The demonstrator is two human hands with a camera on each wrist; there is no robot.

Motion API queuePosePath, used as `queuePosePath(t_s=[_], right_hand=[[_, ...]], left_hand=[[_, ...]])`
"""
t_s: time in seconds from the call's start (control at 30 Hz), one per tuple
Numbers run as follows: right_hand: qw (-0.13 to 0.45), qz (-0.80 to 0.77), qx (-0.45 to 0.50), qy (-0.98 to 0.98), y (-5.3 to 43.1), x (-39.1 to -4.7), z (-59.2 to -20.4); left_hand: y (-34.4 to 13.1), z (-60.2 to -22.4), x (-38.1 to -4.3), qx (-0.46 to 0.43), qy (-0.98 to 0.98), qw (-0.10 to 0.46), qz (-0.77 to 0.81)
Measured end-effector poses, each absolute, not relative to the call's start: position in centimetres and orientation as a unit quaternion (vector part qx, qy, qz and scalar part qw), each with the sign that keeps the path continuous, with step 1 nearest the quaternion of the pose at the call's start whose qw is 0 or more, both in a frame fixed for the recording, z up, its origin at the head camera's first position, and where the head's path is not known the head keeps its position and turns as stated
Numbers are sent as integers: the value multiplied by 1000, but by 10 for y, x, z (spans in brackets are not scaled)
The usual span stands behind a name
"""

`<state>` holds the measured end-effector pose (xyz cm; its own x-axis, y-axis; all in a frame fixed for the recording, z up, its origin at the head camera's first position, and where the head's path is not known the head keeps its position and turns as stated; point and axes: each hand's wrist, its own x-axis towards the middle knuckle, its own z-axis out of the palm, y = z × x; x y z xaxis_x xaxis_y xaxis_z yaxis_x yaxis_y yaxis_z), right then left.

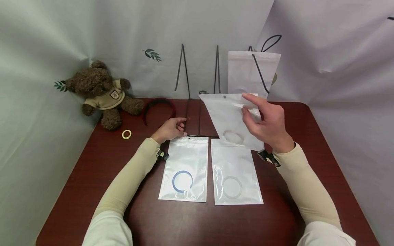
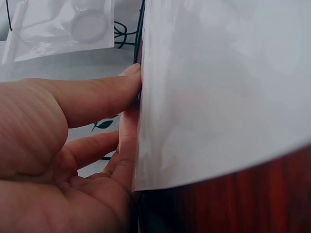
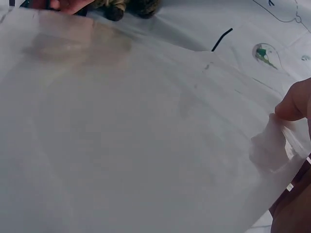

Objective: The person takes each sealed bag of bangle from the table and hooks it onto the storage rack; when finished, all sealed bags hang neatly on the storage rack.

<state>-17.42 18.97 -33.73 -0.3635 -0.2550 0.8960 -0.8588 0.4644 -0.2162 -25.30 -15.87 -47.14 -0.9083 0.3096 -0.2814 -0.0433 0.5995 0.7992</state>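
Note:
My right hand (image 1: 267, 119) pinches a white zip bag (image 1: 223, 111) near its top right corner and holds it tilted above the table. Inside that bag shows the faint round outline of a bracelet (image 1: 233, 137). At the base of a black wire rack (image 1: 199, 118), my left hand (image 1: 172, 129) grips the left wire between thumb and fingers. Another white bag (image 1: 240, 68) hangs from the rack's right-hand hook. Two bags lie flat in front: the left bag (image 1: 197, 160) holds a blue bangle (image 1: 174, 181), the right bag (image 1: 221, 164) a clear, whitish bangle (image 1: 224, 188).
A brown teddy bear (image 1: 106, 95) sits at the back left of the dark red table (image 1: 184, 225). Near it lie a dark headband (image 1: 160, 100) and a pale yellow ring (image 1: 123, 135). White curtain (image 1: 123, 30) closes off the back and sides.

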Motion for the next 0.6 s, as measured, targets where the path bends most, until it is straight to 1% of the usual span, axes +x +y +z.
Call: queuePosePath(t_s=[0.17, 0.27, 0.4, 0.6], right_hand=[[415, 325, 387, -756, 184, -182, -333], [424, 318, 382, -757, 181, -186, -333], [433, 330, 370, -752, 178, -192, -334], [424, 349, 359, -754, 175, -204, -342]], left_hand=[[-158, -472, -253, 75, 873, 200, 439], [-158, -471, -253, 73, 873, 199, 439], [-159, -471, -253, 74, 873, 197, 440], [-158, -469, -252, 75, 874, 199, 438]])
